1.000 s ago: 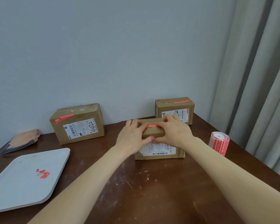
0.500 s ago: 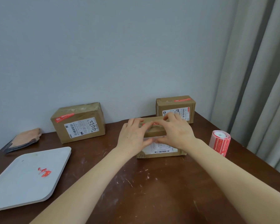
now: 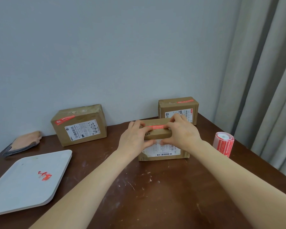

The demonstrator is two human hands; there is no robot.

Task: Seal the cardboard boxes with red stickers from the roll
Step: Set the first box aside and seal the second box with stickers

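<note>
On tray, red sticker scraps

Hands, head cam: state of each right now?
Left hand: gripping the middle box, fingers on top, thumb on its front.
Right hand: gripping the same box, fingers pressing the red sticker.

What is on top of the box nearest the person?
A red sticker lies across the top of the nearest box, under both hands, left and right. Its ends are covered by fingers.
</note>
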